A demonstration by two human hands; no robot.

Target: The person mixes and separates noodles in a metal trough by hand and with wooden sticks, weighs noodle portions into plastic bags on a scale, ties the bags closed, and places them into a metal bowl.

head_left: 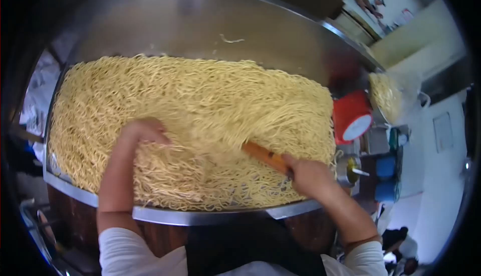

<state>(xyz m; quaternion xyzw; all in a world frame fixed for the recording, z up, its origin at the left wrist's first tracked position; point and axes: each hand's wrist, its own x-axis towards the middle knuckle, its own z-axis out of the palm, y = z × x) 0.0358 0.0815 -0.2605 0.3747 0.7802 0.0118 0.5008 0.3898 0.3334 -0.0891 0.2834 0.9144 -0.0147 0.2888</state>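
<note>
The right hand (309, 177) has its fingers wrapped around the near end of a wooden tool (265, 157), whose far end, ahead and to the left of those fingers, meets the noodles (210, 83). The left hand (145, 129) has its fingers bent down at the noodles; blur prevents telling whether any strands are gripped. The noodles lie under and around both sets of fingers, thinner just in front of the right ones, where tray floor shows through. Assessment: strands soft, probably slippery and easily torn; light singly, heavy and tangled in bulk. Best hold: a loose scoop from beneath with spread fingers; the tool, seemingly stiff, by its bare near end. Beyond the fingers rises the tray (150, 23) wall; outward of the right fingers stand a pot (345, 172) and a red scale (345, 108).
</note>
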